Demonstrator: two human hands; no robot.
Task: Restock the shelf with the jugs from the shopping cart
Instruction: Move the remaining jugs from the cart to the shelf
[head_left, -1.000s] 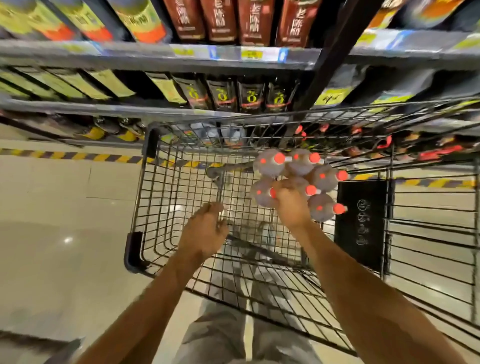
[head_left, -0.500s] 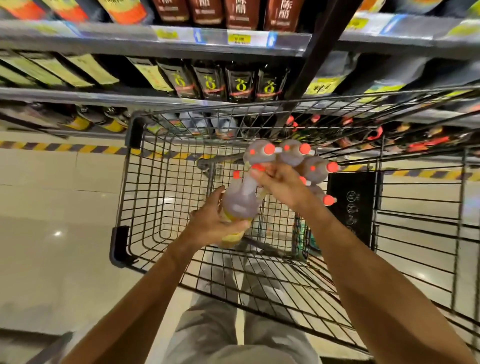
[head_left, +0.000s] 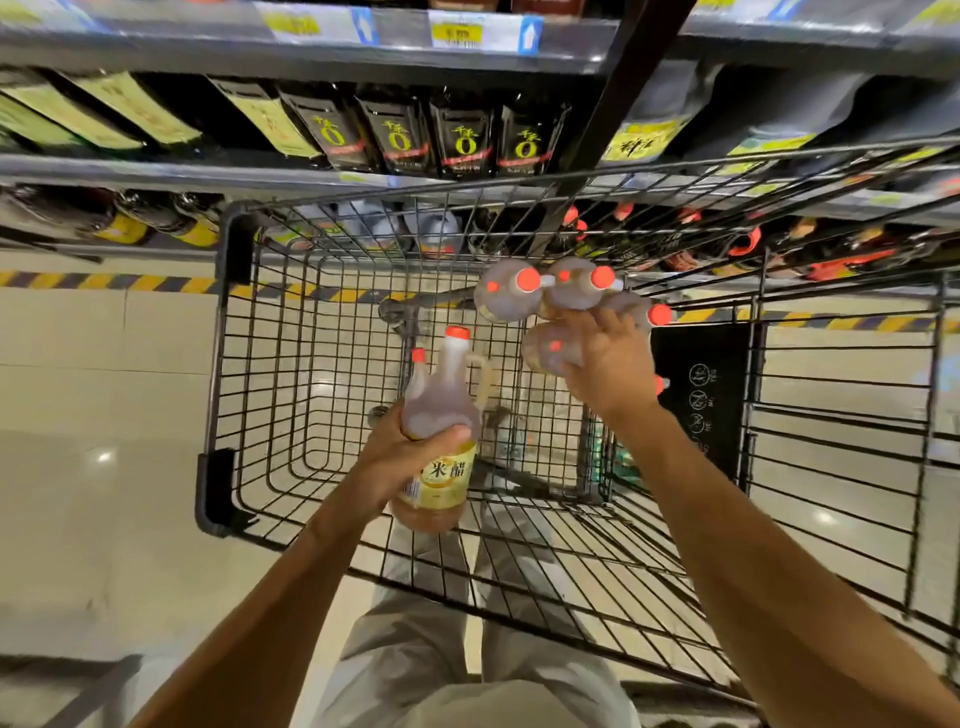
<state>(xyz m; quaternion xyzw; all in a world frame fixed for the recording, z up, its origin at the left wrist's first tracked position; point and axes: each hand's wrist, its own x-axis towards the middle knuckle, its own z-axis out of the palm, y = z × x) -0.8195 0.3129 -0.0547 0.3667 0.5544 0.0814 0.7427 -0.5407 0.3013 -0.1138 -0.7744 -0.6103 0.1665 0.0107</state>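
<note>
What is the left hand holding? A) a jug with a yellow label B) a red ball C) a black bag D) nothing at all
A: the left hand grips a jug that has a yellow label and a red cap.

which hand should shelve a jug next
Left. The left hand grips one jug upright above the cart; the right hand is down on the other jugs.

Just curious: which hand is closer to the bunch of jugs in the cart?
Right. The right hand touches the bunch of jugs; the left hand is apart, lower left, gripping a single jug.
</note>
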